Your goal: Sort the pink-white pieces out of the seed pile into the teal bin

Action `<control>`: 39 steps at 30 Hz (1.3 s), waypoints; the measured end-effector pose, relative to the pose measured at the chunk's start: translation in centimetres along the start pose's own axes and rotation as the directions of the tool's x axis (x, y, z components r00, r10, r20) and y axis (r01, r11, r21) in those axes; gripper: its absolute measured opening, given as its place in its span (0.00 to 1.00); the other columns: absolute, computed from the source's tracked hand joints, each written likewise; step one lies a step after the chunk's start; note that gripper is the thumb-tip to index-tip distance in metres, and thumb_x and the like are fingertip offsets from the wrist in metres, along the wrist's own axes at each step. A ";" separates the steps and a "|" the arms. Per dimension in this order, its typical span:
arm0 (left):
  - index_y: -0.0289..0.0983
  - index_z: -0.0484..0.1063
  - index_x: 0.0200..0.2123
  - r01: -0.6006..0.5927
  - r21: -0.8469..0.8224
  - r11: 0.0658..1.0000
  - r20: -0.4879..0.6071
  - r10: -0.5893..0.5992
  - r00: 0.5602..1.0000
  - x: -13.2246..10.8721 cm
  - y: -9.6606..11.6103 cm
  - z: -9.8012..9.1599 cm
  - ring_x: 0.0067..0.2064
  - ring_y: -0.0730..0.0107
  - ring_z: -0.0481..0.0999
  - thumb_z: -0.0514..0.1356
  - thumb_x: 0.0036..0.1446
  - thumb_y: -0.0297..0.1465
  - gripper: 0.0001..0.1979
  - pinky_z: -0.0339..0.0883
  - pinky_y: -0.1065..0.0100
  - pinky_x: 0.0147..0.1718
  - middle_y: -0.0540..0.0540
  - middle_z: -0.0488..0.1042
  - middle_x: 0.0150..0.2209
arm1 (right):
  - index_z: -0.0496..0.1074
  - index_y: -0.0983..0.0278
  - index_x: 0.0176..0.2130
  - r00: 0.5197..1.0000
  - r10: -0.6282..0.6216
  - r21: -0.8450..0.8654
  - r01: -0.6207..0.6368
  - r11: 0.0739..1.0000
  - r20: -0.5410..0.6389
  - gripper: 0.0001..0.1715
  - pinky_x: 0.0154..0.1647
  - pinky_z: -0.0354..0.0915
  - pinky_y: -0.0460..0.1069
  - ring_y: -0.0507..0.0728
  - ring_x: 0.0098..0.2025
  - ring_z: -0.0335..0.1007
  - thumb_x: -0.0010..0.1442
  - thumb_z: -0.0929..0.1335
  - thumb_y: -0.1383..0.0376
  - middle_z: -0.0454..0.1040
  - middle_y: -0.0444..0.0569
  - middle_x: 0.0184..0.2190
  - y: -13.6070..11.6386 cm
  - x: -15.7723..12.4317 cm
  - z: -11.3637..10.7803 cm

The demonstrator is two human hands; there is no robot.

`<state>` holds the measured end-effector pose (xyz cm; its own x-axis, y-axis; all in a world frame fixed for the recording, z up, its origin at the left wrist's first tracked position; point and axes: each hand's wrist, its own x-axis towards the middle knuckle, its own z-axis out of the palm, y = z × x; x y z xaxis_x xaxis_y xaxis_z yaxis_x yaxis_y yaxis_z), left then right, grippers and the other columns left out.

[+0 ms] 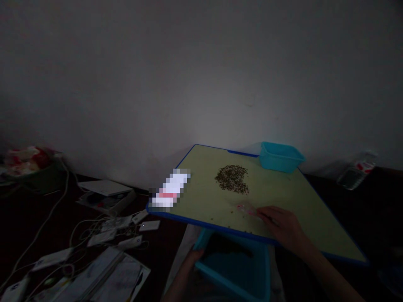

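A small pinkish tool (247, 209) is pinched in the right hand (281, 226) by the worktop's (283, 197) near edge, dark grains (232, 178) are spread between near and far edges, and 1 blue bin (267, 272) is gripped by the left hand (190, 260) below the near edge, a further bin (280, 159) being set at the far right corner.

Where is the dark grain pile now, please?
In the head view, right of centre, the grain pile lies on the blue-edged board, left of the far blue bin, beyond the right hand.

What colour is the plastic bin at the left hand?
Blue, leaning turquoise; the bin shows best in the head view.
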<state>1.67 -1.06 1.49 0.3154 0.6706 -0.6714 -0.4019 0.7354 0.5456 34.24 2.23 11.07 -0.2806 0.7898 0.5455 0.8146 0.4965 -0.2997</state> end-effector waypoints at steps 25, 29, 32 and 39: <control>0.40 0.62 0.64 -0.018 0.047 0.999 -0.054 0.020 0.998 0.5 0.8 -1.4 0.51 0.39 0.81 0.62 0.59 0.49 0.35 0.78 0.45 0.47 0.37 0.82 0.49 | 0.82 0.64 0.48 0.982 -0.150 0.085 0.160 0.983 -0.115 0.13 0.38 0.80 0.52 0.58 0.36 0.83 0.71 0.67 0.70 0.85 0.53 0.38 -4.1 1.0 2.8; 0.39 0.63 0.64 -0.052 0.042 0.998 -0.056 0.054 0.997 -0.2 1.5 -1.7 0.56 0.35 0.78 0.60 0.61 0.47 0.32 0.77 0.42 0.50 0.34 0.79 0.53 | 0.82 0.64 0.48 0.979 -0.186 0.107 0.195 0.975 -0.088 0.13 0.39 0.80 0.53 0.58 0.37 0.83 0.71 0.67 0.70 0.85 0.53 0.39 -4.8 1.7 4.1; 0.38 0.61 0.66 -0.042 0.037 0.998 -0.060 0.044 0.997 -0.2 1.7 -2.1 0.58 0.32 0.77 0.61 0.60 0.48 0.36 0.76 0.41 0.51 0.31 0.78 0.56 | 0.81 0.65 0.50 0.970 -0.235 0.128 0.241 0.962 -0.063 0.14 0.40 0.79 0.53 0.59 0.38 0.83 0.71 0.66 0.71 0.85 0.53 0.40 -5.3 1.6 3.9; 0.39 0.62 0.65 -0.024 0.000 1.000 -0.122 0.024 0.992 0.5 1.6 -2.5 0.53 0.34 0.80 0.62 0.59 0.45 0.35 0.78 0.42 0.48 0.35 0.80 0.49 | 0.81 0.65 0.50 0.961 -0.273 0.151 0.275 0.949 -0.039 0.14 0.37 0.79 0.52 0.58 0.36 0.82 0.71 0.66 0.71 0.86 0.52 0.40 -5.9 1.0 2.1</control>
<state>-1.02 0.21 0.79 0.1985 0.6708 -0.7146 -0.4090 0.7192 0.5616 28.10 0.86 11.73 -0.4723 0.6100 0.6363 0.6193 0.7433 -0.2529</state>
